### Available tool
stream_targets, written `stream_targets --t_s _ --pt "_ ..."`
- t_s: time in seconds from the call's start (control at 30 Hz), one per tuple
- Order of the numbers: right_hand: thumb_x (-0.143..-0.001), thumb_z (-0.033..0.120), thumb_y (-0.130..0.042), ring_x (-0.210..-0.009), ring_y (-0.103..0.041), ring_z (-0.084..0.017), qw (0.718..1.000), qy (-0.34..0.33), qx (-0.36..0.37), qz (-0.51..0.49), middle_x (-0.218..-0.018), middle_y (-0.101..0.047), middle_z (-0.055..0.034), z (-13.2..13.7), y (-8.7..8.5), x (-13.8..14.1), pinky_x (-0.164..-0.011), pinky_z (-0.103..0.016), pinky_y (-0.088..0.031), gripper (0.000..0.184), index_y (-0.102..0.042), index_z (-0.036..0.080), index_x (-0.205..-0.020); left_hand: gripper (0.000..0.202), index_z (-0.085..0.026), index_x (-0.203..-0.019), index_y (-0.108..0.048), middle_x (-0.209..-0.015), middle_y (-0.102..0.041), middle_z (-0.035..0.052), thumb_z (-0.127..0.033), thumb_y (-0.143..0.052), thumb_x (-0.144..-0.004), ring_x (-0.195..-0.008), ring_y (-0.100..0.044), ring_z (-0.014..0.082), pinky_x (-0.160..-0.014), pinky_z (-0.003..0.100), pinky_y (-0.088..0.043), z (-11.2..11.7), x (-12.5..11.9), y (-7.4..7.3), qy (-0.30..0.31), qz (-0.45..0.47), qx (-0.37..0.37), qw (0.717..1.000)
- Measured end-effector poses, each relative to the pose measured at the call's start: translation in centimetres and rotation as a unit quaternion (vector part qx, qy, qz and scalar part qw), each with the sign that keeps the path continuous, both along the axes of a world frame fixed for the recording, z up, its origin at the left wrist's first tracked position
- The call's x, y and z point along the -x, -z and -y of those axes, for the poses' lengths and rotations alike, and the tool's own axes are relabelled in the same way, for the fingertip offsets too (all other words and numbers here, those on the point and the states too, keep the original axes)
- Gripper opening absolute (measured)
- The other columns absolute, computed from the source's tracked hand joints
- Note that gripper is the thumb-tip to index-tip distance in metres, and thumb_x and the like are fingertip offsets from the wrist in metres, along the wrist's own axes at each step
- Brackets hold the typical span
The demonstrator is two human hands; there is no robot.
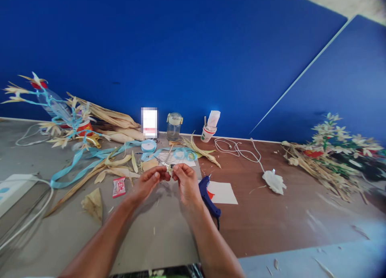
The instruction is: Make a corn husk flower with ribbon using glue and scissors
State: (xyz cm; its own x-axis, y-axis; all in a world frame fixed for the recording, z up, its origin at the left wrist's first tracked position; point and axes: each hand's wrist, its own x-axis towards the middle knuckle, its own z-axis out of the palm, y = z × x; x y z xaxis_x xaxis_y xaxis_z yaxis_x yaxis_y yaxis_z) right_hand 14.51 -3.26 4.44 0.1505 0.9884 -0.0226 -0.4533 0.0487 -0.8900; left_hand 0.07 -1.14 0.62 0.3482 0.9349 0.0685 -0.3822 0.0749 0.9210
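Observation:
Over the grey part of the table, my left hand (152, 180) and my right hand (186, 180) meet with their fingertips pinched around a small pale flower-like piece (169, 171). Its fine detail is too small to make out. Just right of my right hand lies a dark blue glue gun (208, 195), tip pointing away, partly over a white sheet (224, 192). Beyond my fingers are light blue ribbon rolls (148, 145) and strips of dried husk (120, 171). A red and pink packet (118, 187) rests left of my left wrist.
Flowers on blue-wrapped stems (64, 119) stand at the far left near a power strip (15, 191). A lidded jar (174, 127) and a paper cup (208, 134) stand by the blue partition (193, 60). White cable (238, 147) and a dried flower bundle (331, 161) lie right.

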Motion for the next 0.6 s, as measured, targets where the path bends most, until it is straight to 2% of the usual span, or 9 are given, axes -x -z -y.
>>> stream_targets --t_s 0.17,0.27,0.37,0.47,0.53,0.6 --pt "-0.072 0.033 -0.065 -0.05 -0.04 -0.008 0.999 -0.024 -0.007 0.045 -0.05 -0.046 0.0059 0.3 -0.3 0.2 -0.054 -0.023 -0.031 0.022 -0.057 0.017 -0.06 0.027 -0.018 -0.079 -0.07 -0.076 -0.067 0.0052 -0.044 -0.073 -0.072 -0.078 -0.061 0.0184 -0.078 0.033 -0.046 -0.4 0.1 0.1 0.028 -0.052 -0.037 0.998" --pt "-0.073 0.035 -0.064 -0.05 -0.039 -0.008 0.997 -0.023 -0.007 0.07 -0.051 -0.047 0.005 0.2 -0.1 0.3 -0.053 -0.023 -0.03 0.023 -0.058 0.017 -0.061 0.026 -0.016 -0.07 -0.067 -0.067 -0.064 0.0029 -0.041 -0.073 -0.072 -0.069 -0.056 0.0151 -0.07 0.028 -0.043 -0.5 0.2 -0.1 0.018 -0.096 -0.041 0.994" --pt "-0.073 0.039 -0.065 -0.051 -0.038 -0.008 0.998 0.018 -0.016 0.062 -0.054 -0.048 0.0045 0.0 0.2 0.1 -0.053 -0.023 -0.03 0.025 -0.057 0.018 -0.062 0.027 -0.016 -0.068 -0.067 -0.065 -0.063 0.0023 -0.042 -0.074 -0.071 -0.066 -0.055 0.0141 -0.068 0.027 -0.043 -0.5 0.2 -0.3 0.007 -0.108 -0.034 0.994" --pt "-0.078 0.046 -0.061 -0.05 -0.036 -0.008 0.996 0.065 -0.026 0.049 -0.053 -0.046 0.0041 -0.3 0.5 -0.5 -0.053 -0.024 -0.03 0.037 -0.052 0.018 -0.056 0.026 -0.016 -0.068 -0.068 -0.066 -0.063 0.0026 -0.041 -0.074 -0.07 -0.066 -0.055 0.0143 -0.068 0.027 -0.043 -0.4 0.0 -0.4 0.001 -0.111 -0.036 0.993" --pt "-0.08 0.052 -0.056 -0.052 -0.039 -0.009 0.997 0.052 -0.021 0.06 -0.055 -0.048 0.0028 -0.4 0.6 -0.7 -0.054 -0.024 -0.032 0.042 -0.053 0.018 -0.055 0.025 -0.016 -0.068 -0.069 -0.065 -0.063 0.003 -0.041 -0.075 -0.069 -0.065 -0.055 0.0146 -0.066 0.028 -0.043 -0.4 -0.1 -0.5 -0.005 -0.118 -0.044 0.992" --pt "-0.079 0.052 -0.058 -0.055 -0.043 -0.01 0.996 0.015 -0.009 0.087 -0.059 -0.052 0.0018 -0.3 0.4 -0.8 -0.056 -0.024 -0.034 0.038 -0.06 0.017 -0.063 0.025 -0.016 -0.067 -0.07 -0.064 -0.063 0.0034 -0.041 -0.075 -0.069 -0.064 -0.054 0.015 -0.064 0.028 -0.043 -0.5 -0.1 -0.6 -0.013 -0.127 -0.057 0.99"
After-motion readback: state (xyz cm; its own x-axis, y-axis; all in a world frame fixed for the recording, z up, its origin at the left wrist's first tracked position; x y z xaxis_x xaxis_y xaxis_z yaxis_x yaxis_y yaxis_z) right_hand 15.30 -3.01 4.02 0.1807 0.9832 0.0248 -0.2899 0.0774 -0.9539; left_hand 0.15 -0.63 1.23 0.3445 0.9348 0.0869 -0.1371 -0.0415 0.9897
